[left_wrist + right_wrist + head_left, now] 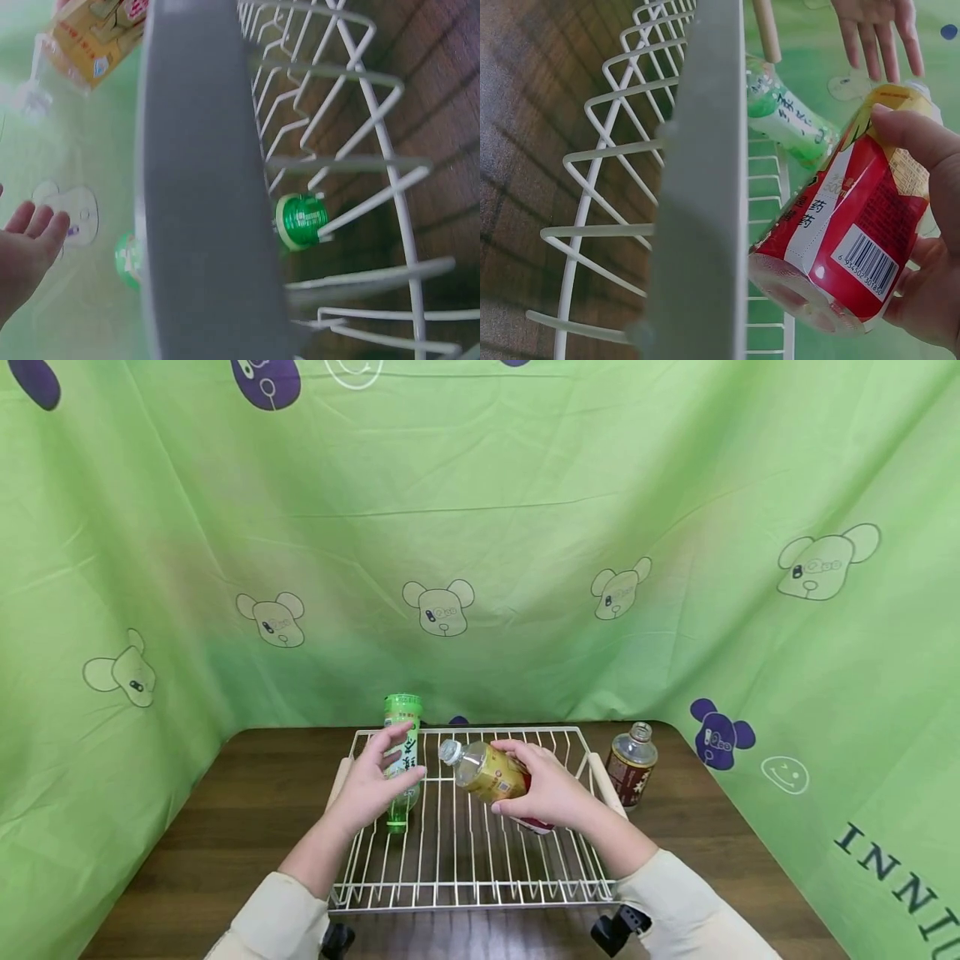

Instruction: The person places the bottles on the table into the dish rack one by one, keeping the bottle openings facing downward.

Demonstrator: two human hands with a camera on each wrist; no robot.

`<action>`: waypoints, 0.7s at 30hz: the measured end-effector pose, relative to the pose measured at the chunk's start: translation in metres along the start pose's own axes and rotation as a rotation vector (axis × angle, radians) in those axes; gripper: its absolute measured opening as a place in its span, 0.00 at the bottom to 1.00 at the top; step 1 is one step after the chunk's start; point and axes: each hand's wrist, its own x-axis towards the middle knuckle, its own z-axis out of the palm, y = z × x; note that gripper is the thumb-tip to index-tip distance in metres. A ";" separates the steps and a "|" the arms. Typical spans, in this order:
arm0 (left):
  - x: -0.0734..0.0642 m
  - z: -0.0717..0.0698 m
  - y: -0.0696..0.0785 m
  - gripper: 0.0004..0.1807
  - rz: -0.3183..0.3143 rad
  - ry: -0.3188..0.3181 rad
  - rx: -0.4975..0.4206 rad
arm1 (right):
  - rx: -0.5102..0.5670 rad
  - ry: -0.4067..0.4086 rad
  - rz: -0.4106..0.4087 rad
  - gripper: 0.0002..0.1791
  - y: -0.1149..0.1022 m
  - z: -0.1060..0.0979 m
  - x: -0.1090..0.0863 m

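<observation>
My right hand point(543, 785) grips a clear plastic bottle point(491, 774) with a yellow and red label, tilted above the rack, its neck pointing left. In the right wrist view, the bottle's red side point(862, 232) and barcode face the camera. My left hand point(375, 781) is apart from that bottle, its fingers spread and holding nothing visible. Close by it, a green bottle point(397, 822) stands at the left of the white wire rack point(457, 885). The hand hides part of it in the head view. Its green base point(301, 219) shows between the wires in the left wrist view.
On the brown table point(225, 827), a clear bottle with a dark red label point(632, 767) stands right of the rack. Wooden handles point(606, 783) flank the rack. A green printed cloth point(480, 543) hangs behind and along both sides.
</observation>
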 end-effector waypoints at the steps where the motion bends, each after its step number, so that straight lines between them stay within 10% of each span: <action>1: 0.000 0.003 0.001 0.37 -0.010 -0.025 0.009 | 0.000 -0.008 -0.004 0.46 -0.001 0.000 0.000; 21: 0.008 0.026 -0.002 0.46 0.078 -0.285 0.277 | -0.085 -0.126 -0.104 0.45 -0.010 0.011 0.003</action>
